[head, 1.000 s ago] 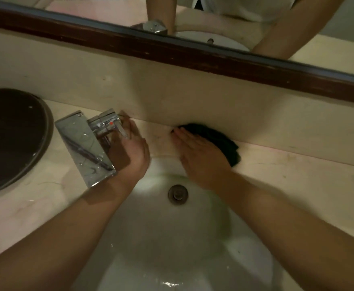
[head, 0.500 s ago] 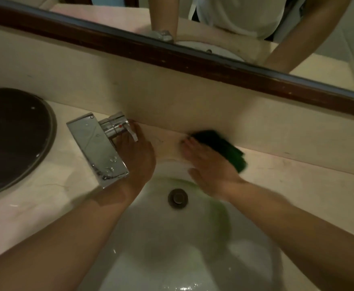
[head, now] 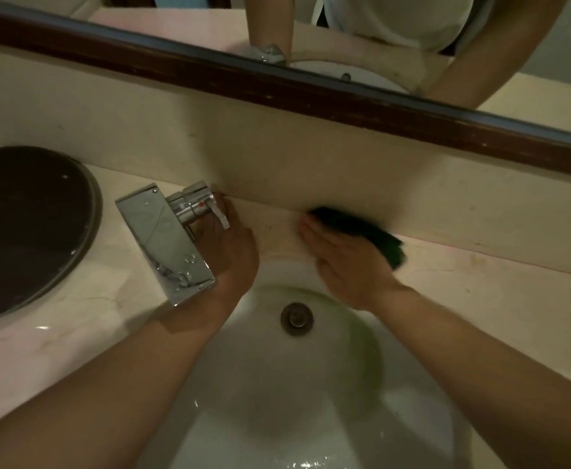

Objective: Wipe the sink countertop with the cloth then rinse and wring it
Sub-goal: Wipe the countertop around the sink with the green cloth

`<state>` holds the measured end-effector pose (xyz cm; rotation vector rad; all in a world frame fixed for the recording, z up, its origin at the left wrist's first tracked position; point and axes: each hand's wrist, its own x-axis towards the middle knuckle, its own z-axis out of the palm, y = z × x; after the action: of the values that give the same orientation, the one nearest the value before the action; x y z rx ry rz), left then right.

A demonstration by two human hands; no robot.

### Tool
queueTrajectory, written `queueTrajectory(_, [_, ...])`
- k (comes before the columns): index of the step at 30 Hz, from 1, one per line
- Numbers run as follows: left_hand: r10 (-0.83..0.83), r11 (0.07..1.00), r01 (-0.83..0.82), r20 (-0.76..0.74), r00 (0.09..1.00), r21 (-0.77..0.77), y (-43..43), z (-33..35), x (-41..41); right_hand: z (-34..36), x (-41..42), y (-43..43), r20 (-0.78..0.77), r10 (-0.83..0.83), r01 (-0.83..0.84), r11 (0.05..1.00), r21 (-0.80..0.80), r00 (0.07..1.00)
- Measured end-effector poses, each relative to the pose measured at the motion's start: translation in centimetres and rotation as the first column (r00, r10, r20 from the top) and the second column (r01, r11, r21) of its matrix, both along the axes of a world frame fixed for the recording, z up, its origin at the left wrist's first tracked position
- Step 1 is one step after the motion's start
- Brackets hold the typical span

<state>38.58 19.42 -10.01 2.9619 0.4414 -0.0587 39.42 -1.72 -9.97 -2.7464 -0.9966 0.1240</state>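
2 hands: right (head: 351, 262) presses cloth (head: 372, 231) on countertop (head: 480, 299); left (head: 230, 255) perhaps touches faucet (head: 162, 238).

The dark cloth (head: 378, 236) is blurred, and its near part lies hidden under the right grip (head: 348, 262). The fingers of the left grip (head: 231, 257) vanish behind the faucet (head: 165, 245), so their lie cannot be told. The left edge cuts the dark round dish (head: 30, 231), the bottom edge the sink (head: 277, 394).
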Motion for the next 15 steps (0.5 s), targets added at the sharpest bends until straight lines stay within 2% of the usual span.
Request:
queueTrajectory(2, [0.017,1.0,-0.017,0.001,1.0,0.014,-0.2,0.3,0.0,0.5,-1.5,-4.4,-0.015,-0.078,0.078,0.997,-0.008,0.997])
queueTrajectory(5, [-0.01,1.0,0.007,0.092,0.996,0.03,-0.3,0.6,-0.1,2.2,-3.2,-6.9,-0.098,-0.212,0.219,0.974,0.062,0.972])
queueTrajectory(8, [-0.073,0.997,0.072,0.075,0.994,0.008,0.0,0.4,-0.2,2.6,-5.7,-6.9,0.03,-0.342,0.338,0.936,0.098,0.939])
queueTrajectory(11, [-0.082,0.996,0.075,0.132,0.988,0.058,-0.1,0.5,-0.3,1.8,-7.8,-6.4,0.085,-0.473,0.475,0.88,-0.001,0.877])
queueTrajectory(13, [-0.03,0.999,0.037,0.209,0.977,-0.033,-0.3,-0.2,0.2,1.4,-8.3,-5.8,0.095,-0.508,0.508,0.861,0.026,0.856])
queueTrajectory(15, [0.001,0.996,0.019,0.218,0.976,-0.09,-0.3,0.3,0.3,1.9,-8.4,-4.1,0.063,-0.51,0.502,0.858,0.11,0.858])
